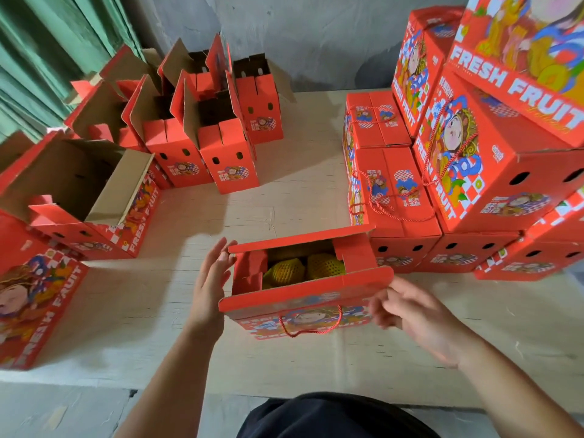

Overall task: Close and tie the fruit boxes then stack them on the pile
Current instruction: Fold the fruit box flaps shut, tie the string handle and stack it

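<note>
A red fruit box [303,298] sits in front of me on the cardboard floor, its top flaps part open. Yellow net-wrapped fruit [303,268] shows inside. A red cord handle [311,327] hangs on its near face. My left hand [210,279] is beside the box's left end, fingers straight, fingertips at the corner of the far flap. My right hand [410,311] hovers blurred at the right end of the near flap, fingers loosely spread, holding nothing that I can see. The pile of shut, corded boxes [395,191] rises at the right.
Several open red boxes [202,134] stand at the back left, one larger open box [79,191] nearer. A shut box [34,308] lies at the far left. Big stacked boxes [493,153] fill the right side. A green curtain [47,42] and grey wall lie behind.
</note>
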{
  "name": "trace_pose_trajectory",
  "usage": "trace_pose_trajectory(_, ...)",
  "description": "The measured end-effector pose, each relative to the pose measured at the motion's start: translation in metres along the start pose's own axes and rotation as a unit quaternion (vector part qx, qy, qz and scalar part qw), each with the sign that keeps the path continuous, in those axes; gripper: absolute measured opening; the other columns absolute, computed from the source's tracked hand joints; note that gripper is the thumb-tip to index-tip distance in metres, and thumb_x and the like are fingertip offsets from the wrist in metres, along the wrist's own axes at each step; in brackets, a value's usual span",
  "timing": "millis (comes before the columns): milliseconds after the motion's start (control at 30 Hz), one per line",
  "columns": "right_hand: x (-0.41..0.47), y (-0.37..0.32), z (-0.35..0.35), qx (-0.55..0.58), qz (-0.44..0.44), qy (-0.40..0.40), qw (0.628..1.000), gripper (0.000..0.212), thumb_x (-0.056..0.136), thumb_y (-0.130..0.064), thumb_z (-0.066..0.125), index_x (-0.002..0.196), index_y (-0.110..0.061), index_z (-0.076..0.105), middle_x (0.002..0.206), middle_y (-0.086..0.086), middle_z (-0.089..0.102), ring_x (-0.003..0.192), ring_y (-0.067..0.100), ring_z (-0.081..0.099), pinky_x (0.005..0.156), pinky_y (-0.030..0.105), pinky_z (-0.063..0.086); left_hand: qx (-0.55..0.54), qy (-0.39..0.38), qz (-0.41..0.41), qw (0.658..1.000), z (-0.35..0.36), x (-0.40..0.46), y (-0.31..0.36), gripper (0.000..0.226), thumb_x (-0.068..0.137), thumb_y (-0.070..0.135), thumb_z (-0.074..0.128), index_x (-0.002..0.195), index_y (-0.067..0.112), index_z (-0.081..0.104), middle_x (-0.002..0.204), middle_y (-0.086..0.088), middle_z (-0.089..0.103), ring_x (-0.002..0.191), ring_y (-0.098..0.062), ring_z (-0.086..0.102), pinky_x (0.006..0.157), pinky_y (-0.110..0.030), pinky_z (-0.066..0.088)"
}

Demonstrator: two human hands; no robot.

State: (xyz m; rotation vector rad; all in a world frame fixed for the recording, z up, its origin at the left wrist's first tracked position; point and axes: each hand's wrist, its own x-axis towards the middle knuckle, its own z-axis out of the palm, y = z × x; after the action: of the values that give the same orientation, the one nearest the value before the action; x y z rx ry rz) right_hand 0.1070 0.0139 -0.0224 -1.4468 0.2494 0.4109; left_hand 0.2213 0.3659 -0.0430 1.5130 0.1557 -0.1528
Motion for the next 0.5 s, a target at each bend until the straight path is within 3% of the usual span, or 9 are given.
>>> trace_pose_trajectory(67,0.005,0.006,0.004,-0.17,-0.038,0.084,0.981,0.017,0.096,-0.057,0.061,0.095,-0.041,0.067,0.082,-0.013,0.068,0.078,0.0,0.062,0.071,0.012,0.045,-0.044,-0.016,-0.015,0.999,0.003,-0.001,0.003,0.055,0.088,0.065,0.056,0.139,0.047,0.057,0.143,0.013,0.062,0.137,-0.015,0.055,0.115,-0.045,0.039)
trace_pose_trajectory(133,0.014,0.006,0.013,-0.227,-0.109,0.203,0.946,0.035,0.089,-0.07,0.061,0.107,-0.041,0.067,0.086,-0.014,0.068,0.083,0.007,0.064,0.068,0.013,0.043,-0.098,-0.01,-0.015,0.995,0.006,-0.002,0.007,0.055,0.093,0.062,0.05,0.143,0.038,0.055,0.144,0.012,0.062,0.136,-0.014,0.057,0.109,-0.041,0.044)
trace_pose_trajectory(200,0.028,0.006,0.021,-0.287,-0.204,0.288,0.89,0.051,0.089,-0.045,0.075,0.133,-0.026,0.055,0.112,-0.008,0.058,0.099,0.015,0.058,0.083,0.019,0.044,-0.136,0.012,-0.012,0.991,0.01,-0.003,0.008,0.061,0.095,0.063,0.041,0.146,0.032,0.053,0.144,0.011,0.062,0.134,-0.015,0.058,0.106,-0.036,0.044)
trace_pose_trajectory(267,0.043,0.006,0.025,-0.424,-0.304,0.296,0.8,0.054,0.092,-0.019,0.075,0.141,-0.013,0.052,0.124,0.002,0.049,0.111,0.025,0.051,0.097,0.038,0.047,-0.135,0.036,-0.01,0.99,0.014,-0.007,0.008,0.061,0.094,0.065,0.041,0.144,0.034,0.055,0.141,0.012,0.065,0.129,-0.011,0.061,0.104,-0.032,0.046)
trace_pose_trajectory(333,0.049,0.01,0.031,-0.517,-0.332,0.262,0.744,0.043,0.096,-0.028,0.067,0.134,-0.01,0.062,0.128,0.006,0.054,0.114,0.032,0.05,0.1,0.052,0.047,-0.036,0.057,0.018,0.998,0.02,-0.013,0.007,0.037,0.095,0.056,0.052,0.127,0.04,0.064,0.125,0.013,0.072,0.116,-0.005,0.067,0.094,-0.028,0.053)
trace_pose_trajectory(400,0.052,0.017,0.032,-0.548,-0.294,0.233,0.748,0.06,0.093,-0.054,0.059,0.133,-0.009,0.063,0.13,0.006,0.056,0.116,0.034,0.049,0.104,0.05,0.044,0.146,0.047,0.094,0.984,0.024,-0.015,0.0,0.018,0.099,0.034,0.064,0.116,0.031,0.068,0.115,0.007,0.071,0.112,-0.002,0.063,0.095,-0.039,0.055)
trace_pose_trajectory(433,0.053,0.02,0.033,-0.556,-0.278,0.231,0.748,0.067,0.09,-0.062,0.057,0.132,-0.01,0.062,0.13,0.005,0.056,0.117,0.034,0.049,0.105,0.048,0.043,0.25,0.036,0.145,0.957,0.026,-0.016,-0.006,0.017,0.097,0.03,0.067,0.113,0.025,0.071,0.113,0.009,0.068,0.114,0.001,0.056,0.1,-0.045,0.051)
trace_pose_trajectory(500,0.056,0.021,0.033,-0.568,-0.275,0.236,0.739,0.073,0.085,-0.072,0.057,0.125,-0.012,0.062,0.126,0.004,0.055,0.115,0.033,0.05,0.101,0.047,0.043,0.401,0.037,0.223,0.888,0.029,-0.02,-0.019,0.024,0.092,0.041,0.067,0.108,0.024,0.074,0.11,0.019,0.062,0.116,-0.003,0.043,0.104,-0.045,0.042)
